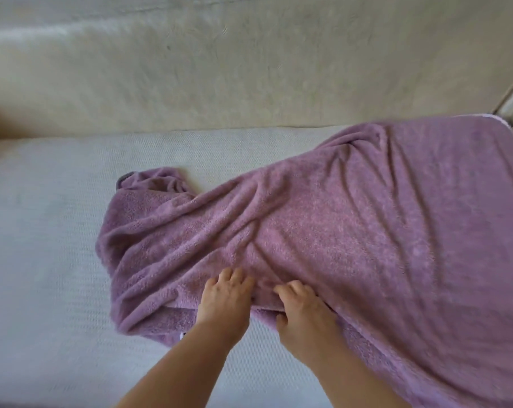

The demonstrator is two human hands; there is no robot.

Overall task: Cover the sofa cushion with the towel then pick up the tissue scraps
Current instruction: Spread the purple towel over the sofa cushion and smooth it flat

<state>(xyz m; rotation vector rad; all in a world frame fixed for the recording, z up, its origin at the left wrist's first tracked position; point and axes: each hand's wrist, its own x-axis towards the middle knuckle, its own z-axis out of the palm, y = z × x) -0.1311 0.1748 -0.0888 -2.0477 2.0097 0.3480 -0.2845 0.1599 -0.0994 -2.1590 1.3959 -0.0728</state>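
The right hand's [302, 307] fingers [290, 288] are curled over the near edge of the towel [367, 231], with the thumb tucked under the hem, so that hand grasps the cloth. The left hand [226, 293] sits just beside it, its 4 visible fingers bent and their tips sunk into the pile. Its thumb is hidden beneath the palm, and I cannot tell whether it truly grasps or only presses. Creases fan away from both hands across the fabric.

The towel is a mauve fleece with a soft, nubbly nap. It lies on the sofa cushion [43, 231], flat and wide on the right, where it reaches the backrest [249, 69]. Towards the left it narrows into rumpled folds, with 1 corner bunched into a small heap. Its right and lower parts run out of the frame. A tiny white speck at the near left hem (perhaps a label) is too small to make out.

The cushion is pale grey-white with a fine woven grid and lies bare on the left. The backrest is beige and plush, with brushed swirls. Both bare forearms [190, 363] enter from the bottom edge, slightly blurred.
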